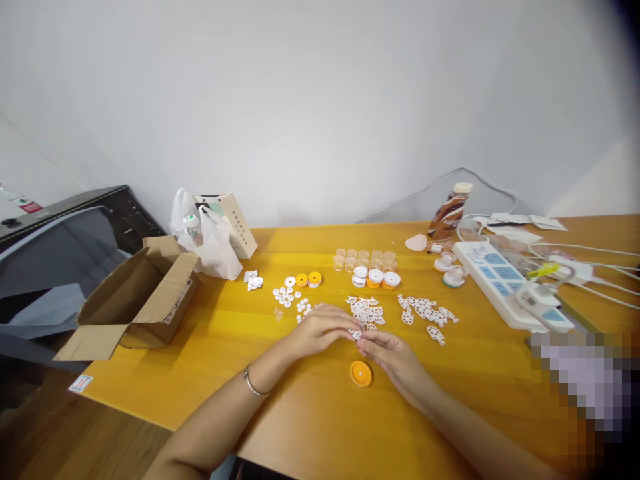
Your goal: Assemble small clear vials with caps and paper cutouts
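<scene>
Between the fingertips of my left hand [323, 328] and my right hand [393, 357] is a small white openwork plastic piece [355, 334]; both hands pinch it above the table. Just below them lies a round orange cap [361, 374] with a small pale spot at its centre. Behind my fingers is a pile of white openwork pieces [367, 311], partly hidden by the hands. A second group of such pieces [425, 309] is spread to the right. Small white round parts [285, 296] are scattered left of my left hand, some hidden behind it.
Clear cups [364, 259] stand in rows behind white and orange discs [376, 277]. An open cardboard box [145, 300], a plastic bag [220, 247] and a paper bag [237, 223] are at left. At right are a brown bottle [450, 212], a power strip [495, 283] and cables.
</scene>
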`<state>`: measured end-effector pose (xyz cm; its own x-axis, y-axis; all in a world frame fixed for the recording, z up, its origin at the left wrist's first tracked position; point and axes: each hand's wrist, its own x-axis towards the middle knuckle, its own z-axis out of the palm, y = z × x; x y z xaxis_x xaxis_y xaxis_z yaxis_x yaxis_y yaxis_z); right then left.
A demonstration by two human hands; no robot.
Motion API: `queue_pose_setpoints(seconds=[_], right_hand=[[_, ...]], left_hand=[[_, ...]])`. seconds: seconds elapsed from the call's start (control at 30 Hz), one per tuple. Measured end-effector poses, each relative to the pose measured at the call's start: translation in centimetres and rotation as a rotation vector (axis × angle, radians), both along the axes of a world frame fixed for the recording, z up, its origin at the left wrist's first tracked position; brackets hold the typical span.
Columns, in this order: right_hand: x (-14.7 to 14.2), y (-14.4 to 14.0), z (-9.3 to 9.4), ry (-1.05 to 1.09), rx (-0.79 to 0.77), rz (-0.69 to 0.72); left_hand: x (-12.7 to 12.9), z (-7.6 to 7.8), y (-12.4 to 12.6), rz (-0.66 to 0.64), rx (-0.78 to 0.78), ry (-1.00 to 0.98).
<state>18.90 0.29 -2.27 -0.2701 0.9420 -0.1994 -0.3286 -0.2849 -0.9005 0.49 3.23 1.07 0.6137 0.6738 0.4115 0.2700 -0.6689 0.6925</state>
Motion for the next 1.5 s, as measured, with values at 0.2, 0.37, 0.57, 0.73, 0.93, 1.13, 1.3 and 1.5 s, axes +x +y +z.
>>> queue_pose_setpoints(seconds=[0.2, 0.37, 0.57, 0.73, 0.93, 1.13, 1.3, 1.5], right_hand=[[0.0, 0.0, 0.1, -0.012, 0.021, 0.016], [0.0, 0.0, -0.2, -0.036, 0.03, 0.019], [-0.1, 0.0, -0.3, -0.028, 0.037, 0.0], [0.0, 0.0, -0.4, -0.021, 0.039, -0.029], [0.0, 0.1, -0.4, 0.002, 0.022, -0.024], [0.1, 0.3, -0.6, 0.067, 0.002, -0.087], [0.2, 0.3, -0.5, 0.084, -0.013, -0.059], [0.1, 0.1, -0.3, 0.032, 0.0, -0.035]], left_hand=[[0.1, -0.4, 0.1, 0.011, 0.008, 0.011], [0.1, 0.0, -0.1, -0.043, -0.126, -0.001], [0.1, 0.3, -0.1, -0.046, -0.207, -0.042], [0.3, 0.2, -0.3, 0.007, -0.228, -0.032], [0.4, 0.2, -0.5, -0.012, -0.233, -0.037], [1.6, -1.4, -0.6, 0.17, -0.477, -0.308], [2.9, -3.1, -0.6, 0.265, -0.658, -0.495], [3.0, -3.2, -0.8, 0.295, -0.74, -0.515]])
